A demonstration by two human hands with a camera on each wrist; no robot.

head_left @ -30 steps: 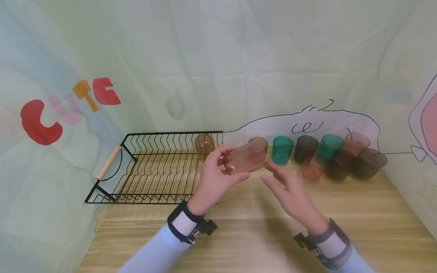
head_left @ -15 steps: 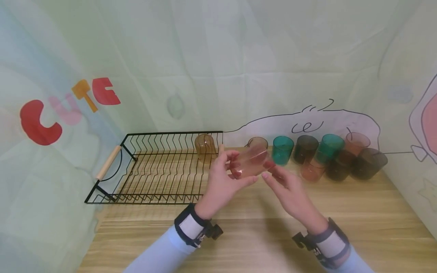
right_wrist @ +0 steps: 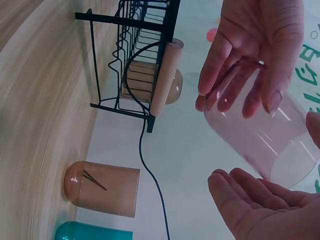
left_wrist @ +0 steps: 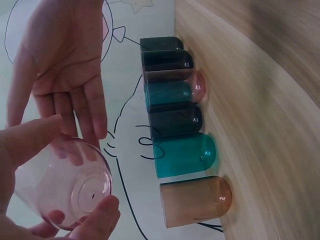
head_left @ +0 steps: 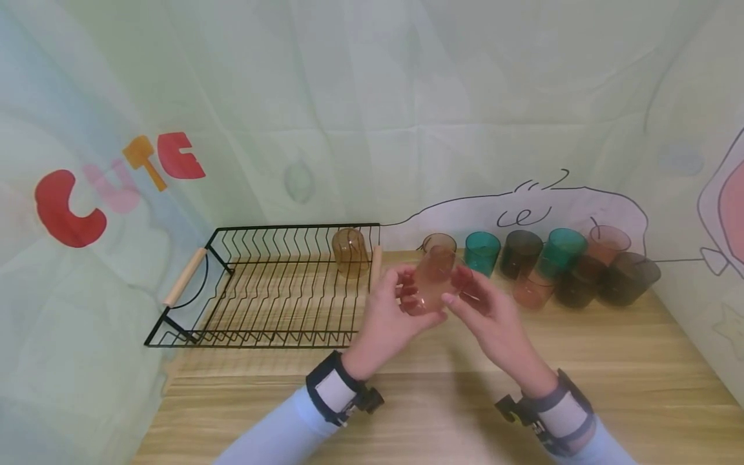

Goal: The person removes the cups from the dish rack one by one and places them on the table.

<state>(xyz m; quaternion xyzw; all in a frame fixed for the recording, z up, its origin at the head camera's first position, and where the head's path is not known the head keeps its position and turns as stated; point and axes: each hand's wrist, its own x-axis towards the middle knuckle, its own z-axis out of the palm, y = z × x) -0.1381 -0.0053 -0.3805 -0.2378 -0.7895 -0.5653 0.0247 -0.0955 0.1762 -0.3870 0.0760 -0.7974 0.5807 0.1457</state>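
A clear pink glass tumbler (head_left: 431,283) is held tilted in the air between both hands. My left hand (head_left: 391,309) grips it, thumb on the near side and fingers wrapped behind. In the left wrist view its thumb and fingertips press around the tumbler's end with the moulded ring. My right hand (head_left: 488,316) is close against the tumbler's other side, palm toward it. Its fingers look mostly straight in the left wrist view, where their tips lie behind the pink tumbler (left_wrist: 75,185). In the right wrist view, the right fingers (right_wrist: 240,187) and thumb lie on either side of one end.
A black wire dish rack (head_left: 273,290) with wooden handles stands at left. An amber tumbler (head_left: 350,252) sits upside down in its back right corner. Several upright tumblers line the back right, from another amber tumbler (head_left: 440,241) and a teal tumbler (head_left: 481,253) to dark ones.
My left hand has moved right, bringing the pink tumbler from nearly level to a steeper tilt. My right hand has stayed about in place, its fingers now overlapping the tumbler's side.
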